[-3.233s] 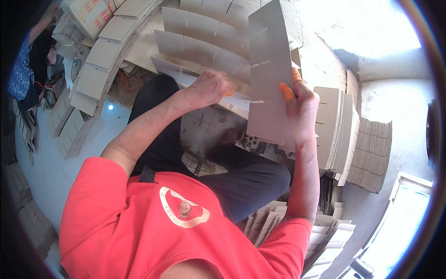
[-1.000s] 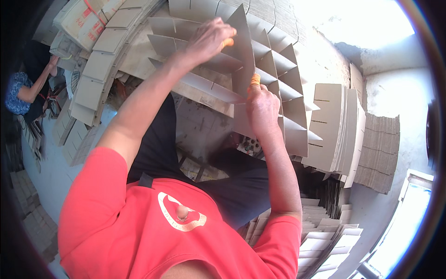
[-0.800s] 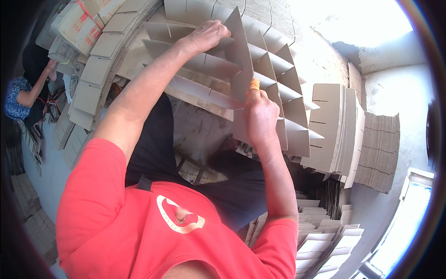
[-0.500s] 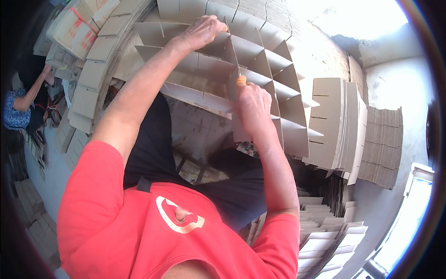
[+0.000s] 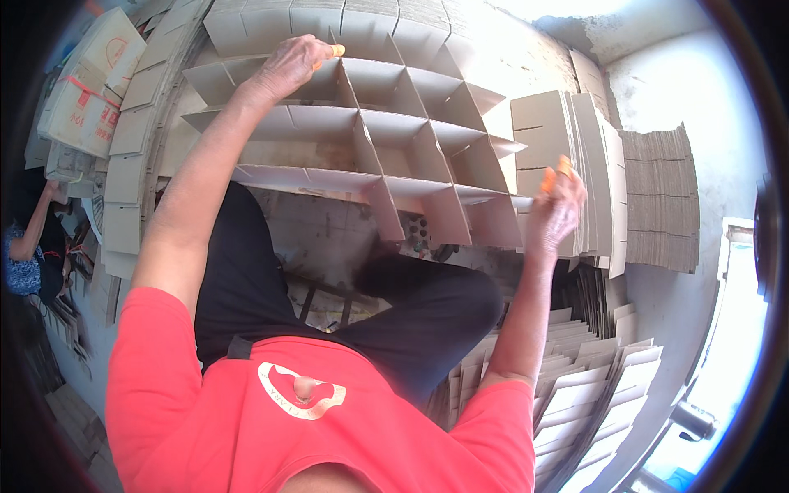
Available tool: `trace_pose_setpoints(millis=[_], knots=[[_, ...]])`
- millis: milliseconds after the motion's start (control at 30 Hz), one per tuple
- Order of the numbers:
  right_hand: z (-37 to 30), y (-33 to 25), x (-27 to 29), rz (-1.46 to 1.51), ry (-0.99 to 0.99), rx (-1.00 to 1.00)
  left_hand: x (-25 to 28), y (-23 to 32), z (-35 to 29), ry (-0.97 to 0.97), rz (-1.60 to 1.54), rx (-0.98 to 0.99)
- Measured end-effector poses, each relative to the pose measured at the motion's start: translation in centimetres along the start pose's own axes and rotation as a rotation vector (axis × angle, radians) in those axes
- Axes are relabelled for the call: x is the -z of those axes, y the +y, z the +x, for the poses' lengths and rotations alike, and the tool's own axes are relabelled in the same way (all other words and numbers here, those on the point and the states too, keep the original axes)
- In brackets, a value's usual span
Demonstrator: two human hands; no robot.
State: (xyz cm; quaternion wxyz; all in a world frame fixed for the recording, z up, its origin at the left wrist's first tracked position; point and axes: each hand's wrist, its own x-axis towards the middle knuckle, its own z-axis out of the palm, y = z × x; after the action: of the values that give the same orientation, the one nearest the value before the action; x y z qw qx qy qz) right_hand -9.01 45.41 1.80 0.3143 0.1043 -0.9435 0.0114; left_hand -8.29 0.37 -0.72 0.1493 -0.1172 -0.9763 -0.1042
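Observation:
A grid of interlocked cardboard divider strips [image 5: 394,123] stands in front of me, its slotted pieces crossing to form several cells. My left hand [image 5: 292,67] is closed at the grid's far side, its fingertips pinching the top of a cross strip. Away from the grid's right end, my right hand [image 5: 561,205] is raised with its fingers apart and nothing visible in them. It is in front of a stack of slotted cardboard sheets [image 5: 538,131]. Orange finger covers show on both hands.
More slotted cardboard [image 5: 316,20] lies along the far side. A tall bundle of strips [image 5: 660,201] stands at the right, with loose strips [image 5: 567,403] below. Cardboard piles [image 5: 127,172] and a taped carton [image 5: 86,103] are at left, where another person's arm [image 5: 37,215] shows.
My right hand has let go of the grid and moved right, toward the stacked sheets. My left hand stays at the grid's far side. The whole view has shifted.

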Motion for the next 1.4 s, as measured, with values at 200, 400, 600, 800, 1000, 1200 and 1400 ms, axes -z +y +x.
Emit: trace_pose_setpoints(millis=[200, 400, 600, 800, 1000, 1200, 1400], knots=[[-1.8, 7.5, -0.3, -0.389, -0.380, -0.187, 2.5, 1.6, -2.2, 0.283, -0.052, -0.103], [-1.4, 11.7, -1.7, -0.127, -0.293, -0.068, 6.5, 5.7, -8.4, 0.283, -0.140, 0.091], [0.9, 9.1, 1.4, -0.049, -0.080, -0.199, 8.0, 7.2, -13.6, 0.313, -0.235, 0.097], [3.8, -6.5, 10.6, 0.684, -0.081, -0.053, 6.1, 8.0, -15.6, 0.166, -0.216, 0.090], [2.1, -16.6, 12.3, 0.970, -0.474, 0.087, 3.2, 7.2, -16.3, 0.117, -0.229, 0.098], [1.6, -21.3, 11.1, 1.055, -0.563, 0.175, 2.4, 7.0, -16.5, 0.154, -0.170, 0.050], [1.5, -23.4, 10.2, 0.939, -0.561, 0.285, 3.3, 7.4, -16.2, 0.165, -0.219, 0.037]])
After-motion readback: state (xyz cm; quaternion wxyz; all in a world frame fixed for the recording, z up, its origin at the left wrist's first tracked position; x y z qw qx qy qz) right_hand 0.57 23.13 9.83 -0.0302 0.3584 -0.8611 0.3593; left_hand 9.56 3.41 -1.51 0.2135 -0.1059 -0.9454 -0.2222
